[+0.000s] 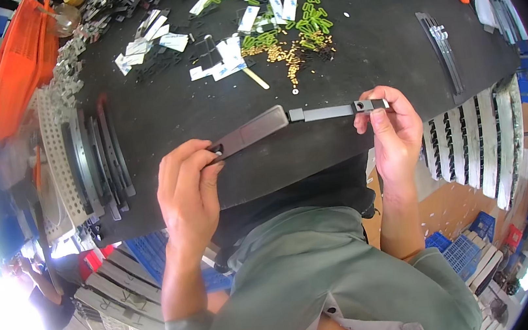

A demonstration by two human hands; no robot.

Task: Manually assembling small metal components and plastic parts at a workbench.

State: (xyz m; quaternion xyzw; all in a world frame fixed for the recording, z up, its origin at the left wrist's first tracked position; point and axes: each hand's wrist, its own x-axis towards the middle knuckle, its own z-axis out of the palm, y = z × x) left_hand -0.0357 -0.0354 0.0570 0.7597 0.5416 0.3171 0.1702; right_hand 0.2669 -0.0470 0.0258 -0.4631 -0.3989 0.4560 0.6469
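Note:
Above the near part of the dark table, my left hand [187, 184] pinches the left end of a flat dark grey bar [250, 132]. My right hand [397, 132] grips the right end of a narrower metal strip [329, 113] with a small black block near my thumb. The bar and the strip meet, or nearly meet, at a small grey-and-black end piece [296, 115]; whether they are joined I cannot tell. Beyond them lie small brass-coloured pieces [290, 59] and a pile of green oblong rings [314, 23].
White-backed pads [225, 61] and dark metal parts [120, 11] are scattered at the back of the table [382, 51]. Long dark strips lie at the left [107, 151] and right [440, 51]. An orange basket [17, 57] stands far left; slatted white racks [472, 139] are at right.

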